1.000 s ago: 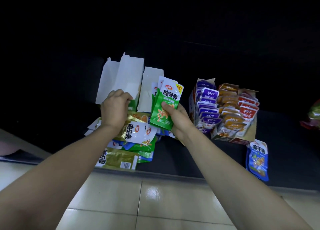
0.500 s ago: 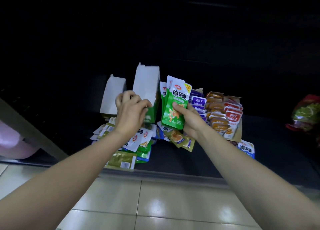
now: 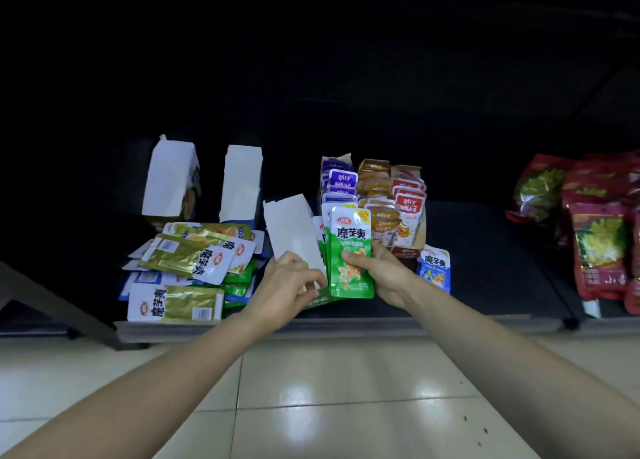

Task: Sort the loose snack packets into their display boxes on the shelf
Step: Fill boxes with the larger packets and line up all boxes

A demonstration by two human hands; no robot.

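Observation:
My right hand (image 3: 375, 273) grips a small stack of green snack packets (image 3: 350, 251) upright above the shelf's front edge. My left hand (image 3: 289, 287) holds a green display box by its base, and the box's white flap (image 3: 292, 232) stands up just left of the packets. A pile of loose gold, green and blue packets (image 3: 194, 254) lies on the dark shelf to the left. Two more boxes with raised white flaps, one (image 3: 169, 181) at far left and one (image 3: 240, 183) beside it, stand behind the pile. One loose blue packet (image 3: 434, 268) lies to the right of my right hand.
A filled display box (image 3: 375, 199) with purple, orange and red packets stands behind my right hand. Large red snack bags (image 3: 595, 230) fill the shelf's right end. The shelf's front lip (image 3: 346, 323) runs across, with pale floor tiles (image 3: 346, 389) below.
My left hand has pulled a green box out from the back row toward the shelf front. The green packets in my right hand now sit beside that box's flap. The camera has shifted.

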